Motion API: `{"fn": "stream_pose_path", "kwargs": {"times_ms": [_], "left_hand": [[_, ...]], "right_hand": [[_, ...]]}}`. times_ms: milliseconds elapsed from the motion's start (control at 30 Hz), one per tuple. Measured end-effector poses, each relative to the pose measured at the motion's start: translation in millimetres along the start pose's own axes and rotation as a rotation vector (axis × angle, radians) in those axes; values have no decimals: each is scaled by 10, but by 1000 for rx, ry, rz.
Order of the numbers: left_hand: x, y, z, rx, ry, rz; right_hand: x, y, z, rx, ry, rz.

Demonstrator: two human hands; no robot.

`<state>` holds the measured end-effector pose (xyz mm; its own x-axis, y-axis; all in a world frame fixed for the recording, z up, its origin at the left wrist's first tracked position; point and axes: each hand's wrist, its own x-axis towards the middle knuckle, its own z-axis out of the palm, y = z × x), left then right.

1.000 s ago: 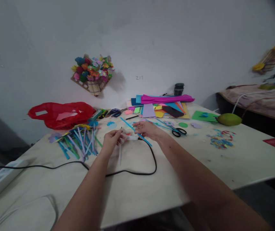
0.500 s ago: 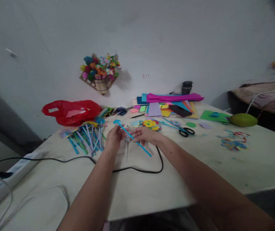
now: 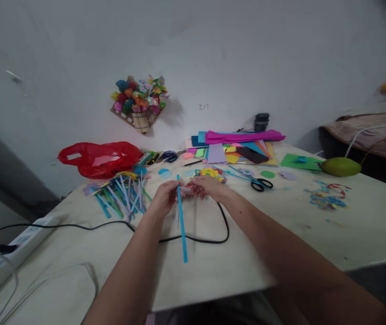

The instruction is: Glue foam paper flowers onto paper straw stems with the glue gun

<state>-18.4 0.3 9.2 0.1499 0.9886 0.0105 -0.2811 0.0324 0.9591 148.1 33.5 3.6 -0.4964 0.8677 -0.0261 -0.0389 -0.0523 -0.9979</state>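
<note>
My left hand [image 3: 168,195] pinches a thin blue stick [image 3: 182,225] near its top end. The stick hangs down toward the table's front edge. Opposite it, my right hand [image 3: 204,187] has curled fingers; what they hold, if anything, is hidden. Between the hands is a small pale object with a bit of red [image 3: 188,190], mostly covered by fingers. A blue flower cut-out [image 3: 163,171] lies just beyond my left hand. Yellow flower cut-outs [image 3: 209,173] are piled behind my right hand. To the left lies a bunch of coloured sticks with flower heads [image 3: 121,196].
A black cord [image 3: 209,242] loops under my hands from the power strip [image 3: 20,248]. Black-handled scissors [image 3: 261,184], coloured sheets [image 3: 243,137], paper scraps [image 3: 328,198] and a green fruit [image 3: 342,167] are on the right. A red plastic bag [image 3: 101,160] sits at back left.
The blue stick has swung from slanting across both hands to nearly upright in view, its lower end nearer me. My right hand's fingers have come away from it.
</note>
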Motion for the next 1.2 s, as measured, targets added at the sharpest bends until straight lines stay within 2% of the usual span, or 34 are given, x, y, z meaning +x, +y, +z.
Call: {"fn": "stream_pose_path", "kwargs": {"times_ms": [133, 333, 767, 1200], "left_hand": [[-8, -33, 24, 68, -113, -78], [32, -111, -3, 139, -189, -109], [39, -146, 6, 245, -201, -76], [-5, -96, 60, 290, -194, -60]], "right_hand": [[30, 32, -9, 36, 28, -39], [2, 12, 55, -34, 71, -85], [67, 69, 0, -116, 112, -164], [22, 23, -13, -247, 79, -214]]}}
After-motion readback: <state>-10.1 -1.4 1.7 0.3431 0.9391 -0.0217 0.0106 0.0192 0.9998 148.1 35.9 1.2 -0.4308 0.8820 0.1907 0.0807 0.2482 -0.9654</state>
